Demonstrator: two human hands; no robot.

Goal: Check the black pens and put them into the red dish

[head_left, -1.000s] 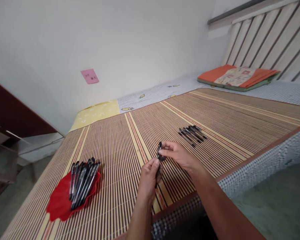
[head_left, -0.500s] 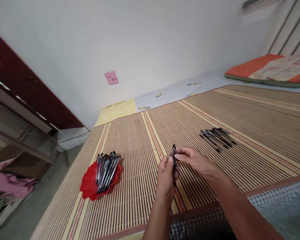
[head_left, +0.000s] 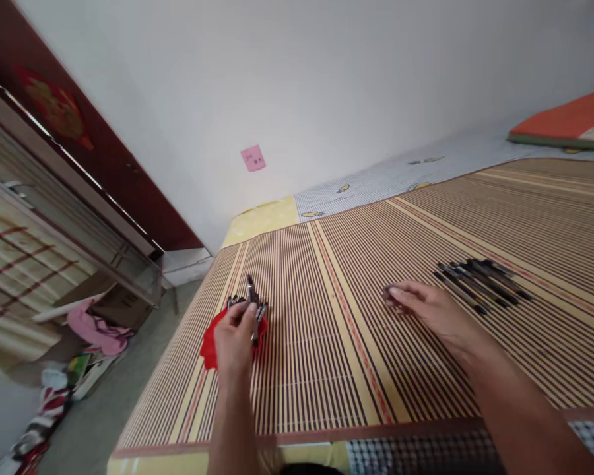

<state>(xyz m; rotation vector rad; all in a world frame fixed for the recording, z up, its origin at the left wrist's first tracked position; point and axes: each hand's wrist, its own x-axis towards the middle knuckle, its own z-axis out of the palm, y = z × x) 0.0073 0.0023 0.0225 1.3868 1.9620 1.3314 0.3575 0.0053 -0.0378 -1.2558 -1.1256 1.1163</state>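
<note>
At the left, my left hand (head_left: 236, 323) is closed over the red scalloped dish (head_left: 209, 346). Between its thumb and fingers a dark pen (head_left: 250, 285) sticks upward. Several clear-barrelled pens (head_left: 261, 313) lie in the dish, partly hidden behind this hand. My right hand (head_left: 420, 303) hovers above the mat, its fingertips pinched together. Something small and dark shows at those fingertips, too blurred to name. To the right of this hand, several pens with black ends (head_left: 480, 284) lie side by side on the striped mat (head_left: 301, 382).
A patterned sheet (head_left: 371, 181) and a yellow cloth (head_left: 260, 221) border the mat along the white wall. An orange folded quilt (head_left: 564, 122) sits at the far right. Left of the bed, on the floor, are a cardboard box (head_left: 123, 307) and pink cloth (head_left: 96, 330).
My hands, together on one pen before, have come apart. The left moved over to the red dish with a pen; the right moved slightly right. The view has turned left.
</note>
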